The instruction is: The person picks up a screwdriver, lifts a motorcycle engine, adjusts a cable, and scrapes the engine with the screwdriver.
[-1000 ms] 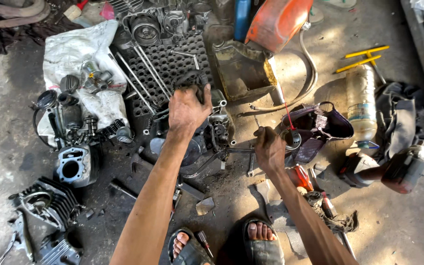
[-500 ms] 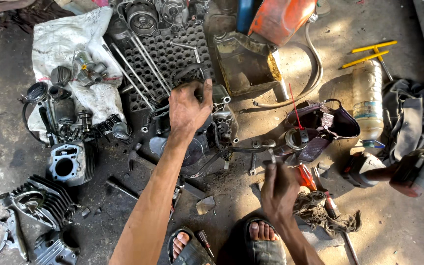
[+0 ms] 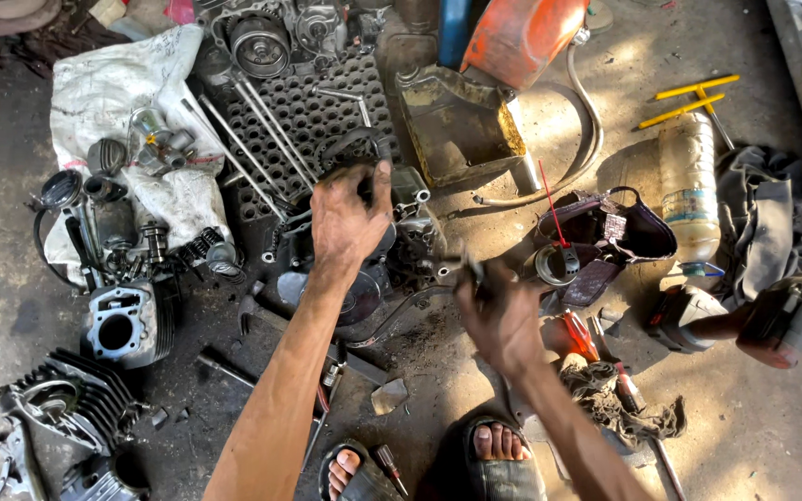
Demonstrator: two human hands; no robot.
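Two hands: on engine.
Left hand: fingers spread, pressing on top.
Right hand: closed on tool beside engine.
Engine: likely heavy, rigid, oily; grip casing edges.

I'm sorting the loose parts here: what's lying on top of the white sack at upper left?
On the white sack lie a dark cylindrical part and a small metal assembly with a yellow bit. Whatever is under the sack is covered and can't be seen.

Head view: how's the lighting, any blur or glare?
Head view: hard sun on the right floor by the plastic bottle, deep shade lower left. Right hand slightly motion-blurred; left hand on the engine block is sharp. White sack bright, not blown out.
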